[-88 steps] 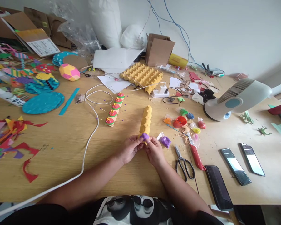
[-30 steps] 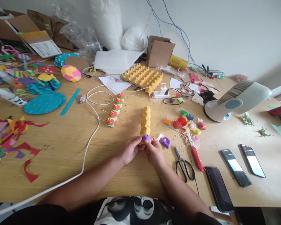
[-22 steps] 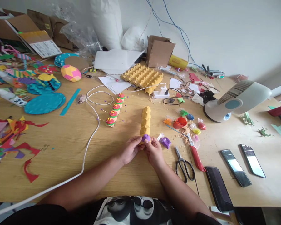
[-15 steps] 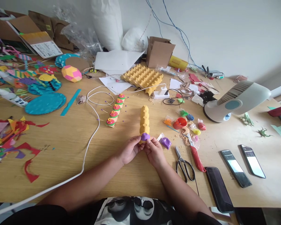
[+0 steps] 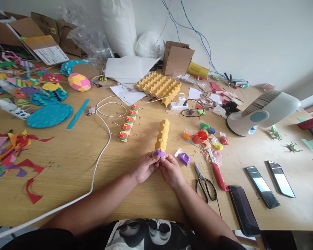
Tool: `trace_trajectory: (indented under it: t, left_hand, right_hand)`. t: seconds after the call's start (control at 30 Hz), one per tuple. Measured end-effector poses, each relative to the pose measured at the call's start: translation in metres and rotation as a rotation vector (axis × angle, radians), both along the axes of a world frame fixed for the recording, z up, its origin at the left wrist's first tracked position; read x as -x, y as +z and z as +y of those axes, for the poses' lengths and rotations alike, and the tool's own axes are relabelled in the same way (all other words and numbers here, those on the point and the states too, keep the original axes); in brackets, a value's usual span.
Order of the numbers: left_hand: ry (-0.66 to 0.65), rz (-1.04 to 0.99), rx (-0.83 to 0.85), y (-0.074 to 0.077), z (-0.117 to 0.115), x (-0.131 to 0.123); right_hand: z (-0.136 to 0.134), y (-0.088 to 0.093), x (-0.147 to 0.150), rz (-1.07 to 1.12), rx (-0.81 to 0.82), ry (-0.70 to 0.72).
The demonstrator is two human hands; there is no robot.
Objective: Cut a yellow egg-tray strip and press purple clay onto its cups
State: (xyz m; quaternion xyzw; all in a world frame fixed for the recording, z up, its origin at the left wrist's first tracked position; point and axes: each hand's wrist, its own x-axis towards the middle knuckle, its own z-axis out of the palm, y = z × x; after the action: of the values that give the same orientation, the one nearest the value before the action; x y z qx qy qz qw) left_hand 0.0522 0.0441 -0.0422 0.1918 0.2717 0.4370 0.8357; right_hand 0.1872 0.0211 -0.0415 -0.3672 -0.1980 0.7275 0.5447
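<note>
Between my two hands is a yellow egg-carton strip [image 5: 162, 134], its far end pointing away from me and slightly right. A lump of purple clay [image 5: 159, 153] covers the bump at the near end. My left hand [image 5: 145, 168] grips that end from the left, thumb against the clay. From the right, my right hand [image 5: 170, 169] pinches the same end, its thumb and fingers closed. A bag of purple clay [image 5: 184, 158] lies just right of my hands. Left of the strip rests a decorated egg-carton caterpillar [image 5: 127, 124] with red and green clay and pins along its sides.
Scissors [image 5: 206, 183], a red-handled knife [image 5: 219, 175] and several phones [image 5: 244, 210] lie to the right. Bagged clay surrounds a red cup [image 5: 200, 137]. A white cable [image 5: 95, 173] crosses the left side. Behind are an egg tray [image 5: 158, 86] and a fan [image 5: 263, 111].
The strip's far end has swung a little to the right, and its near end has shifted slightly left. Both hands keep their hold around the purple clay.
</note>
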Motion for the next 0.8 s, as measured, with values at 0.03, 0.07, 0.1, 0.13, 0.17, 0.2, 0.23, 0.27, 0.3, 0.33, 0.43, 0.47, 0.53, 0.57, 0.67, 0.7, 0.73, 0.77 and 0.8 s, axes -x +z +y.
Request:
trace_trajectory:
  t: [0.03,0.07,0.1,0.13,0.17,0.2,0.23,0.27,0.3,0.33,0.43,0.47,0.53,0.57,0.67,0.7,0.73,0.77,0.8]
  left_hand:
    - [-0.001,0.005,-0.006,0.000,0.000,0.000]
    - [-0.003,0.012,-0.014,0.001,-0.001,-0.001]
    - [-0.006,0.021,-0.022,0.001,-0.001,-0.001]
    - [-0.008,0.032,-0.030,0.001,-0.002,-0.001]
    - [-0.008,0.041,-0.036,0.001,-0.003,-0.002]
    - [-0.006,0.048,-0.042,0.001,-0.003,-0.002]
    - [-0.002,0.051,-0.048,0.000,-0.004,-0.002]
    - [-0.003,0.049,-0.054,0.000,-0.005,-0.002]
    - [-0.011,0.041,-0.061,0.000,-0.005,-0.002]
    - [-0.023,0.029,-0.066,-0.001,-0.005,-0.001]
    - [-0.053,-0.016,-0.061,-0.001,-0.004,0.000]
    - [-0.046,-0.026,-0.049,-0.001,-0.003,0.001]
    - [-0.022,-0.038,-0.026,-0.001,-0.002,0.001]
    - [-0.015,-0.040,-0.021,-0.001,-0.002,0.001]
    - [-0.027,-0.032,-0.035,-0.001,-0.002,0.001]
    - [-0.031,-0.028,-0.043,-0.001,-0.002,0.001]
    - [-0.031,-0.027,-0.048,-0.001,-0.002,0.002]
    - [-0.031,-0.028,-0.050,-0.001,-0.002,0.002]
    - [-0.032,-0.031,-0.050,-0.001,-0.003,0.002]
  right_hand:
    - [0.000,0.000,0.000,0.014,0.002,0.011]
    - [0.000,-0.001,0.000,0.030,0.006,0.017]
    - [0.000,-0.001,-0.001,0.044,0.015,0.020]
    - [0.000,-0.002,-0.001,0.053,0.027,0.021]
    - [0.001,-0.003,-0.002,0.055,0.040,0.020]
    - [0.001,-0.004,-0.003,0.055,0.053,0.019]
    - [0.001,-0.005,-0.004,0.054,0.066,0.015]
    - [0.002,-0.006,-0.004,0.057,0.078,0.008]
    - [0.002,-0.006,-0.005,0.065,0.087,-0.002]
    - [0.002,-0.007,-0.006,0.075,0.094,-0.011]
    - [0.003,-0.006,-0.008,0.098,0.088,-0.013]
    - [0.003,-0.006,-0.008,0.099,0.075,0.000]
    - [0.003,-0.005,-0.009,0.098,0.035,0.025]
    - [0.003,-0.005,-0.009,0.102,0.013,0.034]
    - [0.002,-0.006,-0.010,0.134,-0.023,0.044]
    - [0.002,-0.007,-0.011,0.146,-0.024,0.048]
    - [0.002,-0.008,-0.011,0.155,-0.024,0.051]
    - [0.003,-0.009,-0.011,0.161,-0.023,0.054]
    - [0.003,-0.010,-0.011,0.165,-0.022,0.056]
